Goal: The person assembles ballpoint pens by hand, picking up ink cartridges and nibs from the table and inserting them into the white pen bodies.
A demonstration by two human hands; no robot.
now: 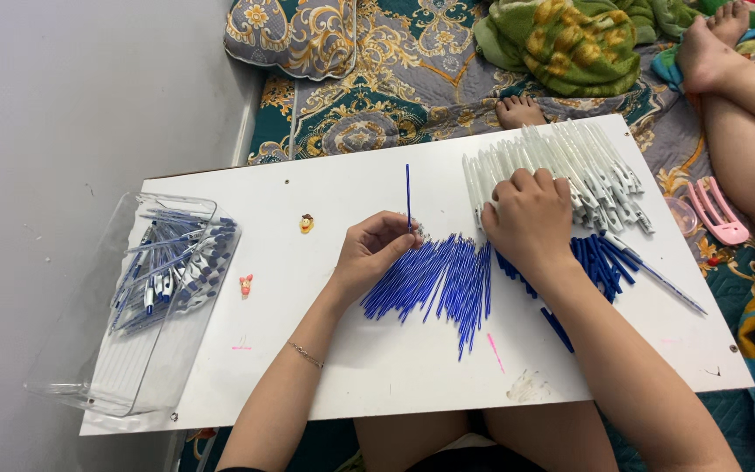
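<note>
The left hand (376, 249) pinches a thin blue plastic refill (408, 194) upright; the right hand (528, 217), fingers curled, covers part of the white plastic pen barrels (587, 170), its grip hidden.

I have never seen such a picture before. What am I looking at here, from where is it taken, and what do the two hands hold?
There is no machine: a person works with bare hands, filmed by a camera on their head looking down. A white board rests across their lap. The left hand pinches one thin blue pen refill upright. The right hand rests on a row of white pen barrels. Between the hands lies a pile of blue refills. On the left, a clear plastic bin holds assembled pens.
</note>
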